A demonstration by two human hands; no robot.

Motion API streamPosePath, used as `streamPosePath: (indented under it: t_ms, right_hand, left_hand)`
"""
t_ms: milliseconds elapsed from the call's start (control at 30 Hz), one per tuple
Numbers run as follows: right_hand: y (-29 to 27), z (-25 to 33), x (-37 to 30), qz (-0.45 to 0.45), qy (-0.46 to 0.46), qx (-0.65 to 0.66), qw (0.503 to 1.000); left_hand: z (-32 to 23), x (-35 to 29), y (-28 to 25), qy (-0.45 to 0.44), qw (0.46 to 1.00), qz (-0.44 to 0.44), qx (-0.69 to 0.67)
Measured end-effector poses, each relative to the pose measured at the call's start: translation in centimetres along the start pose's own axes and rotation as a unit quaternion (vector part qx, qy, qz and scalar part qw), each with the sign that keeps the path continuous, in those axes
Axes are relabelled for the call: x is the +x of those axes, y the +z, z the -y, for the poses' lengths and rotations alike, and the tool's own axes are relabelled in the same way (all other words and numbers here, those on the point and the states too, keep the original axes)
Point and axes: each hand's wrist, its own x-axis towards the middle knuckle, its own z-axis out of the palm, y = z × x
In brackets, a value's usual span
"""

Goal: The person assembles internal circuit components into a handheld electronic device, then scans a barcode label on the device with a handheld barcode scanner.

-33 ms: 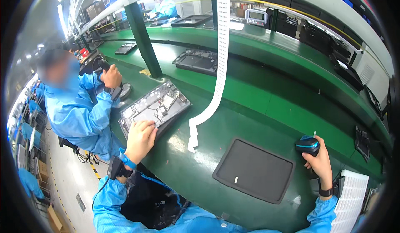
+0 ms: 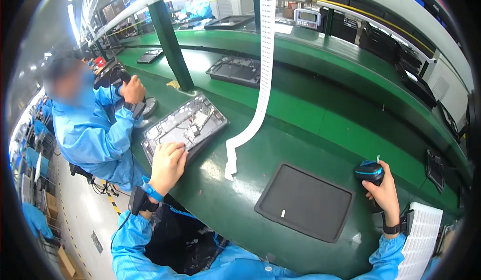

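At the left of the bench, a laptop base [image 2: 183, 124] with its inner parts bare lies slanted, its near side looking raised. My left hand [image 2: 169, 169] has its fingers bent over the near edge of that base. Far to the right, my right hand [image 2: 385, 192] is wrapped round the handle of a black and blue handheld barcode scanner [image 2: 369, 172]. The scanner's lower part is hidden by the hand. Between my hands lies a dark rimmed pad [image 2: 306, 202] with a small white strip [image 2: 283, 213] on it.
A long white label strip [image 2: 264, 69] hangs from above and trails onto the green bench [image 2: 228, 207]. A co-worker [image 2: 95, 124] at the left holds a black tool. Another laptop base [image 2: 234, 71] lies beyond the green post [image 2: 170, 47]. A white slotted tray [image 2: 422, 240] stands right.
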Motion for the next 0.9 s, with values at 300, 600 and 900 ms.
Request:
streamPosePath:
  t_ms: [300,600,900]
  right_hand:
    - [0.1,4.7,-3.3,-0.238,-0.234,-0.169,0.927]
    - [-0.2,32.2,2.9,-0.197,-0.605,-0.138,0.759]
    - [3.1,52.8,21.6,-0.163,-0.672,-0.409,0.595]
  left_hand:
    - [-17.7,-0.4,-1.1,0.212,0.942,0.109,-0.235]
    - [-20.5,-0.8,0.5,0.272,0.925,0.094,-0.248]
    - [-11.3,5.5,-12.9,0.124,0.977,-0.142,-0.1]
